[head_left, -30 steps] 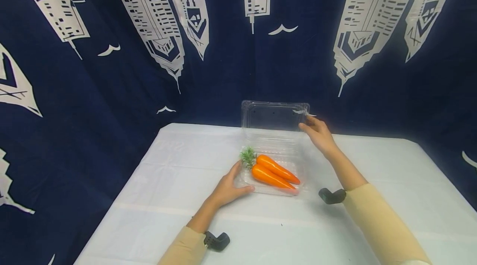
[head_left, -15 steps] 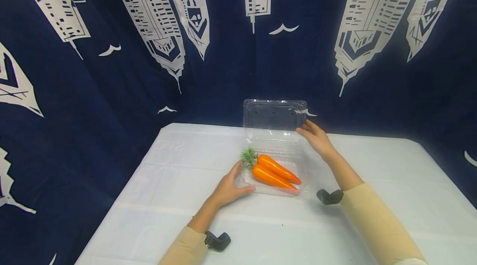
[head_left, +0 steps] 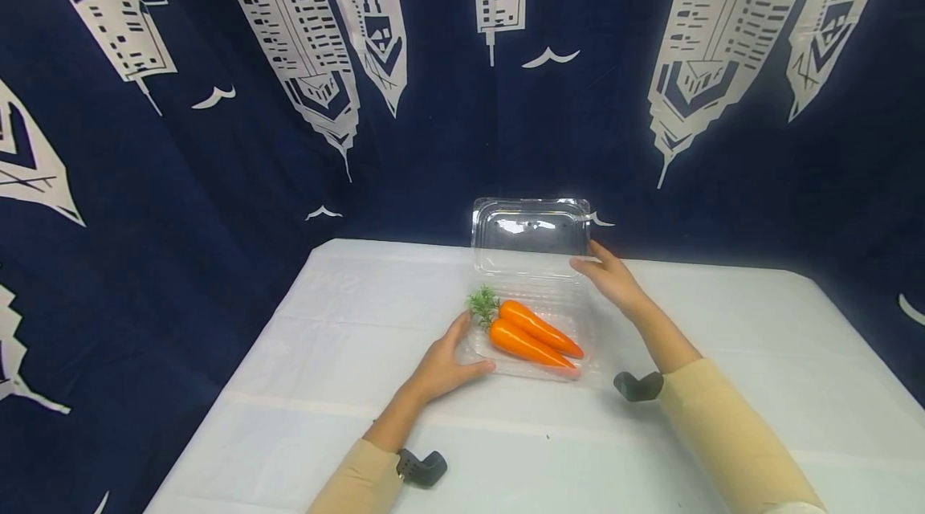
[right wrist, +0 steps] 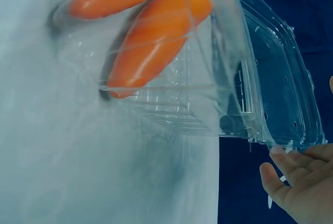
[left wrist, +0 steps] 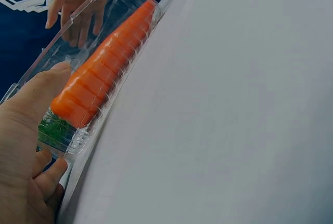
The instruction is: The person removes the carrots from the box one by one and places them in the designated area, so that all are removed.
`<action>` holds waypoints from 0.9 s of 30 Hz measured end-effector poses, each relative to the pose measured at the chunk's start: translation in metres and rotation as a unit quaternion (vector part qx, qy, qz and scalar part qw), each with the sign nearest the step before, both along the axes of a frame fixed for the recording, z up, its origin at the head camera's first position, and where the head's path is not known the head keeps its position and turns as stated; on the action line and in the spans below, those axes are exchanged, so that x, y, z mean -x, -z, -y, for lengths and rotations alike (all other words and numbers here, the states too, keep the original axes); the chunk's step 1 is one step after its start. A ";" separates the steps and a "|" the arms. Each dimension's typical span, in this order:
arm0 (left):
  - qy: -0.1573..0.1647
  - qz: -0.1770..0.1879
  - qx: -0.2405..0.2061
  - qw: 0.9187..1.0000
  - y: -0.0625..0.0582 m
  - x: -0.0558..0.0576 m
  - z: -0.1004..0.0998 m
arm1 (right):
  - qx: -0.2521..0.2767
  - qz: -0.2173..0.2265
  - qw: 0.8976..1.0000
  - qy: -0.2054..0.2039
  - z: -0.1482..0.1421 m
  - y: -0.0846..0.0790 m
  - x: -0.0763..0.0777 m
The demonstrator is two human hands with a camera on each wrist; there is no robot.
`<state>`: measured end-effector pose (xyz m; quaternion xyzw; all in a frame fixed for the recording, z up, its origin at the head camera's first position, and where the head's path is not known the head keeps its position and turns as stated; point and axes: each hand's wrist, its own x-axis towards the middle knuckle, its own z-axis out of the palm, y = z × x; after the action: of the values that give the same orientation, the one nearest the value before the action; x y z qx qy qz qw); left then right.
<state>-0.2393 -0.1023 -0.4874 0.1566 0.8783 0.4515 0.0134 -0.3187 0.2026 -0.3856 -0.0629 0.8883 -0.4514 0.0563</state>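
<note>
Two carrots [head_left: 523,343]: bright orange and shiny, lying side by side on a slant in the clear box [head_left: 567,317], tips toward its front right corner.
Green fronds [head_left: 482,303]: a feathery little tuft by the fat ends, over on the left side of the box.
Clear box: thin see-through plastic, sitting on the white table [head_left: 289,418], toward the far edge.
Lid [head_left: 531,237]: same clear plastic, standing up at the back of the box, with some glare across it.
Left hand [head_left: 442,365]: around the box's left side, thumb and forefinger spread wide, thumb by the front left corner. Can't tell how hard it's pressing, tbh.
Right hand [head_left: 614,277]: fingertips at the lid's right edge, thumb held apart from the fingers. Can't tell if the thumb touches the plastic.
Sleeves [head_left: 737,434]: tan, with a dark gadget [head_left: 638,386] at each wrist.
Backdrop [head_left: 433,161]: navy cloth, white upside-down skyscrapers plus small bird shapes.
</note>
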 end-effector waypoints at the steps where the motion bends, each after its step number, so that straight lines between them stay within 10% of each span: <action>1: 0.000 0.000 0.000 1.000 0.000 0.000 0.000 | -0.001 0.000 1.000 0.000 0.000 0.001 0.000; 18: 0.006 -0.005 0.000 1.000 0.003 0.001 0.000 | 0.009 0.023 1.000 0.017 -0.003 0.014 -0.002; 27: 0.004 -0.006 -0.002 1.000 0.002 0.001 0.001 | 0.027 -0.049 0.997 0.051 0.001 0.015 -0.012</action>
<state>-0.2405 -0.1035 -0.4895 0.1631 0.8769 0.4521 0.0100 -0.3063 0.2012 -0.4002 -0.0413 0.8796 -0.4737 -0.0118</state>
